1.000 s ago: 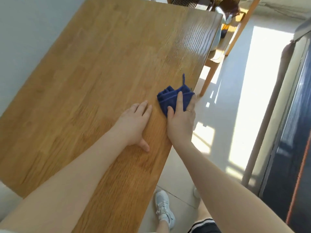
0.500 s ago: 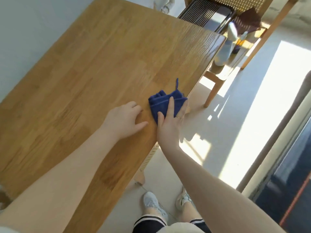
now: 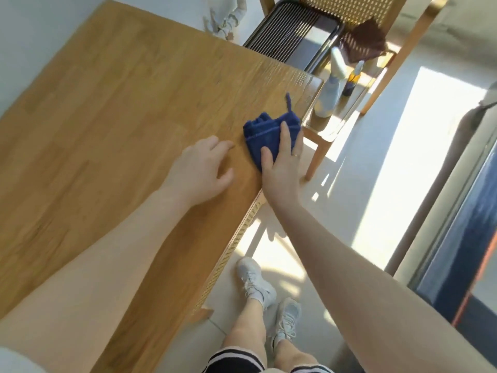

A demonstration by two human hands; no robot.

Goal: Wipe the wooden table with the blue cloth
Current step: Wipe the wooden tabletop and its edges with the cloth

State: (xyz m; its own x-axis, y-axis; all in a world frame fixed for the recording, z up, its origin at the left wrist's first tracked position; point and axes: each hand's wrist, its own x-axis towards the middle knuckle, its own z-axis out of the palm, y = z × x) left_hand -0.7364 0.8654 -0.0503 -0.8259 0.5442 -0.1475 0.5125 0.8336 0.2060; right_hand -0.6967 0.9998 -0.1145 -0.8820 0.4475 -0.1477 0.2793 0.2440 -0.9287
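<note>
The folded blue cloth (image 3: 265, 131) lies on the wooden table (image 3: 121, 109) close to its right edge, a loose strand sticking up from its far corner. My right hand (image 3: 282, 168) presses flat on the cloth's near half, fingers spread over it. My left hand (image 3: 200, 170) rests on the bare wood just left of the cloth, fingers slightly curled and holding nothing.
A wooden chair (image 3: 357, 30) with a cane back stands past the table's far right corner; bottles (image 3: 332, 84) and a dark ribbed tray (image 3: 293, 36) are beside it. My feet in grey shoes (image 3: 258, 284) stand on the pale floor to the right of the table.
The cloth and my right hand have slid along the right edge toward the table's far corner. My left hand's fingers have curled from flat. The camera has tilted, showing more of the chair and floor.
</note>
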